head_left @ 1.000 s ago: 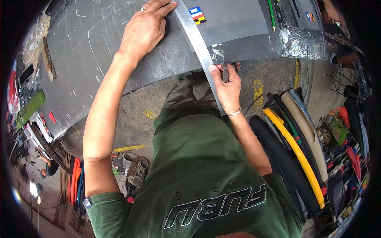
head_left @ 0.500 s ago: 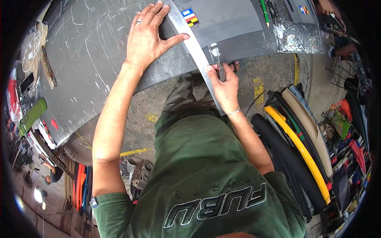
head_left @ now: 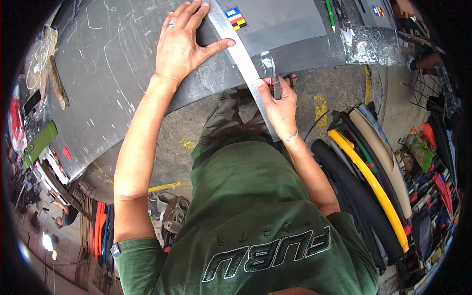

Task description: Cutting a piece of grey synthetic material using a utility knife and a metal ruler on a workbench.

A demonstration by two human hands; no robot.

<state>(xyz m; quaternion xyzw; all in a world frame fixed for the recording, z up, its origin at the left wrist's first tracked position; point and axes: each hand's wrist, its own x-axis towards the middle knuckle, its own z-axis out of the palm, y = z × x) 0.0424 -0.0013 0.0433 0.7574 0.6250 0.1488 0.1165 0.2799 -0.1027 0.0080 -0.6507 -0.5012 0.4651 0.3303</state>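
A long metal straightedge (head_left: 241, 57) lies slantwise over the dark table and juts past its near edge toward my body. My left hand (head_left: 179, 51) presses down beside it, fingers stretched out and thumb resting on the metal. At the table's near edge, my right hand (head_left: 280, 110) is closed around a slim cutter knife (head_left: 276, 89), its blade pointing away from me. The thumb and fingers of that hand also touch the straightedge. Right of the metal lies a grey sheet (head_left: 280, 32) with a small colourful flag-patterned label (head_left: 236, 18).
A green pencil (head_left: 330, 17) lies at the far right of the scratched table (head_left: 105, 83). Rolls of material, one yellow (head_left: 371, 184), stand to my right. On the left are a wooden stick (head_left: 59, 83), a phone (head_left: 32, 102) and a green roll (head_left: 40, 143). Other people are partly visible at both sides.
My right hand and the knife have shifted very slightly to the right, with the blade a little more upright. My left hand keeps its place on the straightedge.
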